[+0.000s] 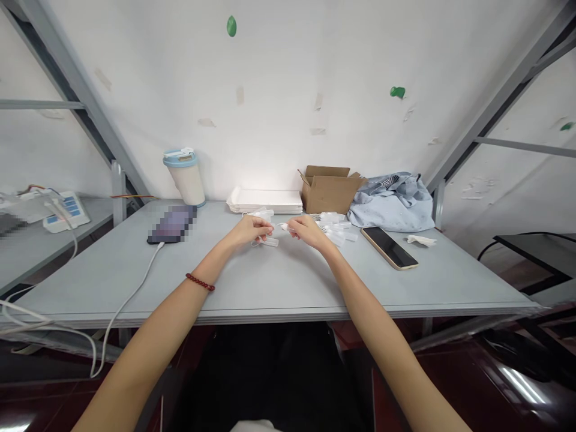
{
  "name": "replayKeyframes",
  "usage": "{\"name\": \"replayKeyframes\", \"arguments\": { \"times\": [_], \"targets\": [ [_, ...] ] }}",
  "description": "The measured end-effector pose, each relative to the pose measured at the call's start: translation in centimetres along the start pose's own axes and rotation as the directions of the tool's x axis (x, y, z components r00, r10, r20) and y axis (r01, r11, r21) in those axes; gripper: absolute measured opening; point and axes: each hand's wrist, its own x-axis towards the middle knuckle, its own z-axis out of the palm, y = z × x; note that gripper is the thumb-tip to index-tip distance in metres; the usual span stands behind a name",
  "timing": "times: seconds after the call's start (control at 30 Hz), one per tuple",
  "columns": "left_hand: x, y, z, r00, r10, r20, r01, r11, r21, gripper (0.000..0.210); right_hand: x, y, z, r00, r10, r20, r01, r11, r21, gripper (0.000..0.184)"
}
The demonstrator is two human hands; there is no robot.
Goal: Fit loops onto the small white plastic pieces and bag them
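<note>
My left hand (252, 230) is closed in a pinch above the tabletop, and what its fingertips hold, if anything, is too small to make out. Facing it, my right hand (306, 230) pinches a small white piece with a thin loop (284, 227), which points toward the left fingertips. Just below my left hand lies a clear plastic tube (270, 242) with a thin cord at one end. More clear tubes (262, 213) lie behind the left hand. A loose pile of clear plastic tubes (335, 228) sits just right of my right hand, which partly hides it.
Behind my hands stand a white stack (265, 201) and an open cardboard box (330, 191). Light blue cloth (391, 204), a phone (389, 248) and crumpled paper (421, 240) lie right. To the left are a cup (186, 177) and a cabled phone (173, 224) on the grey table (288, 288).
</note>
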Motion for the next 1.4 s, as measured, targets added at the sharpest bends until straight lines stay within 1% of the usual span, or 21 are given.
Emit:
{"name": "replayKeyframes", "arguments": {
  "times": [0.07,0.2,0.3,0.5,0.7,0.8,1.07,1.4],
  "targets": [
    [-0.08,0.01,0.02,1.0,-0.007,0.026,0.007,1.0,-0.017,0.028,-0.07,-0.2,-0.03,1.0,-0.001,-0.012,0.001,1.0,0.001,0.03],
    [-0.25,0.09,0.11,0.993,-0.024,0.116,0.026,1.0,-0.016,0.03,-0.21,-0.53,-0.1,0.999,-0.002,-0.039,0.001,1.0,-0.008,0.03],
    [-0.35,0.22,0.22,0.988,-0.044,0.145,0.045,0.999,-0.006,0.027,-0.3,-0.66,-0.15,0.999,0.002,-0.046,-0.002,1.0,-0.002,0.029],
    [-0.32,0.28,-0.05,0.993,-0.033,0.11,0.037,0.999,-0.04,0.023,-0.39,-0.73,-0.22,0.999,-0.003,-0.054,0.003,1.0,-0.006,0.029],
    [-0.26,0.21,-0.13,0.992,-0.046,0.118,0.049,0.998,-0.025,0.028,-0.17,-0.36,-0.24,0.996,-0.016,-0.087,0.011,0.998,-0.064,0.028],
    [-0.29,0.22,0.02,0.993,-0.04,0.111,0.043,0.999,-0.032,0.03,-0.17,-0.3,-0.27,0.996,-0.01,-0.094,0.005,0.999,-0.053,0.028],
    [-0.3,0.28,-0.05,0.995,-0.031,0.096,0.043,0.991,-0.128,0.035,-0.23,-0.26,-0.25,0.999,0.015,-0.05,-0.015,1.0,0.006,0.027],
    [-0.31,0.27,0.16,0.992,-0.048,0.118,0.066,0.987,-0.15,0.039,-0.26,-0.49,-0.27,1.0,-0.012,-0.006,0.012,1.0,0.012,0.027]
  ]
}}
